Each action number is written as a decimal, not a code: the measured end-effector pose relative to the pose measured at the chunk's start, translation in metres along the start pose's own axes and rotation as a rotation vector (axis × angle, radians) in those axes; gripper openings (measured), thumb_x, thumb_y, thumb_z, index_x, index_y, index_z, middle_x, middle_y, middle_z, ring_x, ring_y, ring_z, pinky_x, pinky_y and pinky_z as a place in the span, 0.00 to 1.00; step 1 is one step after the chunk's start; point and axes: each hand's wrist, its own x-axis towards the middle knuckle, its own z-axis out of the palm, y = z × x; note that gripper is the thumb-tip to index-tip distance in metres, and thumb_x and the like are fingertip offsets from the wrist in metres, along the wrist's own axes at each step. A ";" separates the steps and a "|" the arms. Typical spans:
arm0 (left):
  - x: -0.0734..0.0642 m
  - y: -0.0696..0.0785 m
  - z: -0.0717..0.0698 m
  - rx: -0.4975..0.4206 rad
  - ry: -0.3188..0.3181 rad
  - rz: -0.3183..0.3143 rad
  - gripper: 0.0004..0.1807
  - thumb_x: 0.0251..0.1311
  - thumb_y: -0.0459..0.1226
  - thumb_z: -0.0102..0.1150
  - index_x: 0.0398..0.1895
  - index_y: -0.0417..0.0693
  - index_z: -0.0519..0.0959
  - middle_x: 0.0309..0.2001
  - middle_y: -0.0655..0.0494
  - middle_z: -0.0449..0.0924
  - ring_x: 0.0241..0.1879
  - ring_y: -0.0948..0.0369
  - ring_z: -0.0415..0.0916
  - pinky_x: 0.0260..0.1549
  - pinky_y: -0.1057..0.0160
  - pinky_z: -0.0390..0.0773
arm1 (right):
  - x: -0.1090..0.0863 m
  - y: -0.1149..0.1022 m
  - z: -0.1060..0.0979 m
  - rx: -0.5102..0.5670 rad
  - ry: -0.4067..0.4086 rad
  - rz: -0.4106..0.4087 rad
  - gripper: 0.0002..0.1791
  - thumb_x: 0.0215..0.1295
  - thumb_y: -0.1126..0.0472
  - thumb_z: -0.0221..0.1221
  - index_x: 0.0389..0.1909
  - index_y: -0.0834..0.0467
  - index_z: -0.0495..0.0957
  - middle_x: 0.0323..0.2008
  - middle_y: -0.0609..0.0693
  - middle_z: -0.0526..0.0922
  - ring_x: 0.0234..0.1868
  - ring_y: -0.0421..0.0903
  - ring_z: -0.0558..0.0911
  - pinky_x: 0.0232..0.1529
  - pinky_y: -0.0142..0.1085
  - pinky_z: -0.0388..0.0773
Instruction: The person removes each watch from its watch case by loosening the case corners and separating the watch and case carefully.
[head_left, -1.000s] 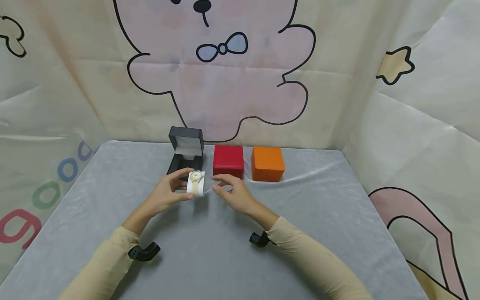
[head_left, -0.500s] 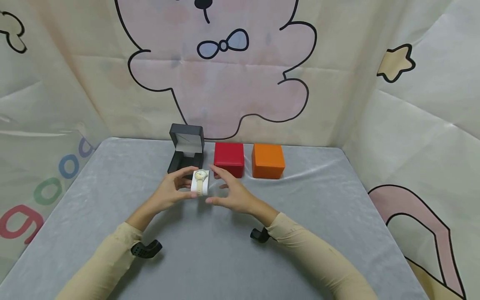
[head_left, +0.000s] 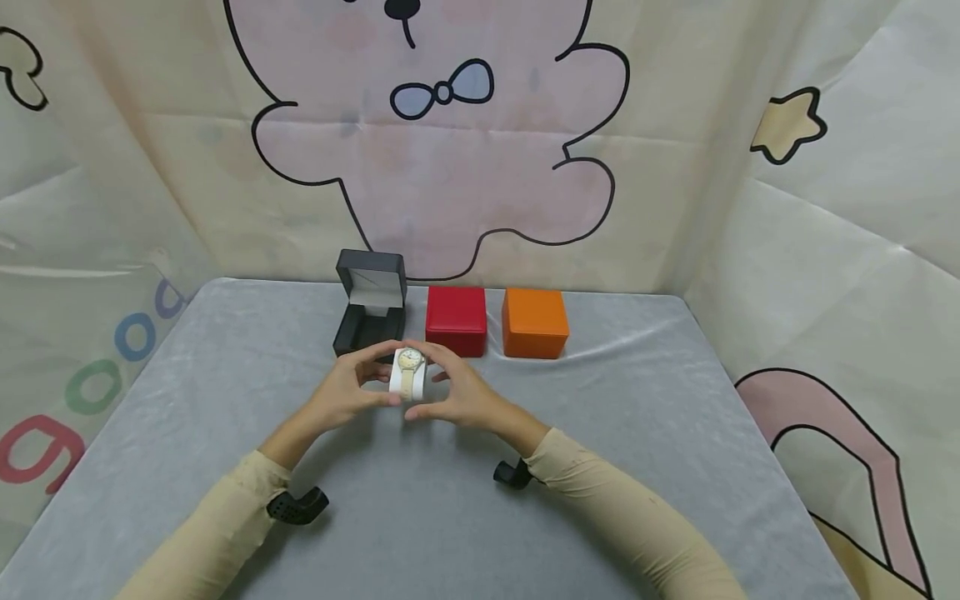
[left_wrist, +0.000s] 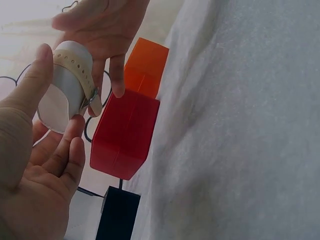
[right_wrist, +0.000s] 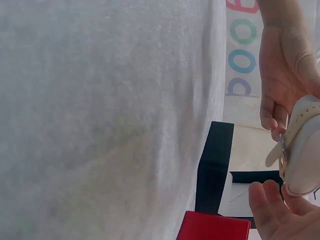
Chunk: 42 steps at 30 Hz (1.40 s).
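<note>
A wristwatch [head_left: 410, 359] with a cream strap is wrapped round a white curved holder [left_wrist: 67, 82], its dial facing up toward the head camera. My left hand [head_left: 341, 396] grips the holder from the left, thumb on one side and fingers on the other. On the right, my right hand [head_left: 472, 398] has its fingers spread around the watch, index finger close to the top edge and thumb below. In the left wrist view the right thumb stands apart from the holder. The strap's buckle [left_wrist: 91, 96] hangs at the holder's side.
Behind the hands stands a black watch box [head_left: 369, 329] with its lid raised. Beside it are a closed red box [head_left: 456, 321] and a closed orange box [head_left: 535, 323]. Grey cloth [head_left: 420, 517] covers the table; a printed curtain [head_left: 480, 183] rises at the back.
My left hand has carried the watch on its holder slightly right. The right hand has spread its fingers and come in close around the watch's right side.
</note>
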 end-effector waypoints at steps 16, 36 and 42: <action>-0.001 0.008 0.005 0.081 -0.030 0.006 0.44 0.51 0.37 0.77 0.73 0.42 0.68 0.68 0.43 0.75 0.49 0.59 0.84 0.56 0.59 0.81 | -0.004 0.008 0.005 0.033 0.078 -0.056 0.45 0.56 0.57 0.75 0.74 0.46 0.64 0.70 0.45 0.71 0.63 0.43 0.73 0.54 0.41 0.83; 0.006 0.021 0.000 0.064 -0.137 -0.034 0.42 0.50 0.34 0.78 0.70 0.38 0.71 0.69 0.40 0.73 0.50 0.48 0.86 0.48 0.55 0.86 | -0.007 0.011 0.001 0.082 0.077 -0.147 0.45 0.50 0.63 0.78 0.70 0.52 0.69 0.66 0.50 0.74 0.57 0.44 0.76 0.50 0.35 0.84; 0.006 0.020 0.002 0.051 -0.116 -0.068 0.40 0.47 0.37 0.81 0.66 0.45 0.74 0.63 0.45 0.77 0.51 0.51 0.86 0.50 0.56 0.85 | -0.010 0.013 0.003 0.074 0.104 -0.144 0.40 0.51 0.64 0.76 0.66 0.55 0.71 0.64 0.51 0.75 0.55 0.44 0.76 0.49 0.36 0.83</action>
